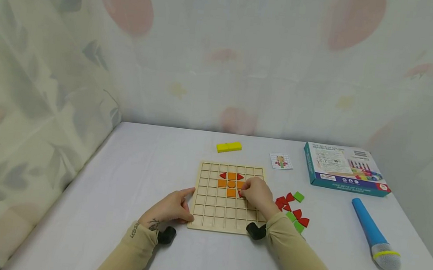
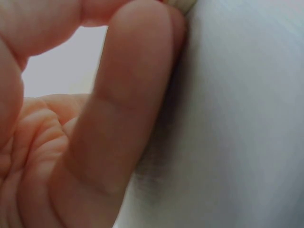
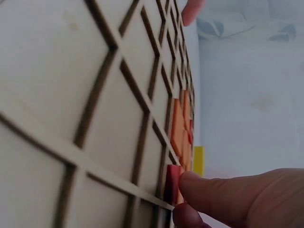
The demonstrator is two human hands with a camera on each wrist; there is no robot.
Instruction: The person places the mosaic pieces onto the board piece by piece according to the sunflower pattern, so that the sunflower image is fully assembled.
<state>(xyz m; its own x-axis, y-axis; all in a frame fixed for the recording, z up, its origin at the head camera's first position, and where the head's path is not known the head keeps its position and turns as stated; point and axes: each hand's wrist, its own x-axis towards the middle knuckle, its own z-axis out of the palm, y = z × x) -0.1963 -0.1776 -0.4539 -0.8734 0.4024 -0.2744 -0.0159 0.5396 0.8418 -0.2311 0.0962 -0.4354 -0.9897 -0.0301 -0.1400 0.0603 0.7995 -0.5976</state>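
Note:
A wooden grid board [image 1: 208, 211] lies on the white table. My right hand [image 1: 257, 195] pinches a red tile [image 3: 172, 184] between thumb and fingertip at a cell right of the lowest orange square tile [image 1: 231, 193]; its full outline is hidden by the fingers. Above it on the board are more orange squares, an orange round tile [image 1: 231, 184] and two red triangles, one of them the left triangle [image 1: 223, 175]. My left hand [image 1: 171, 207] touches the board's left edge with thumb and index finger spread along it.
Loose red and green tiles [image 1: 299, 197] lie right of the board. Behind it are a yellow block [image 1: 229, 147] and a small picture card [image 1: 281, 161]. A boxed set [image 1: 347, 170] and a blue toy microphone [image 1: 373, 230] lie at the right.

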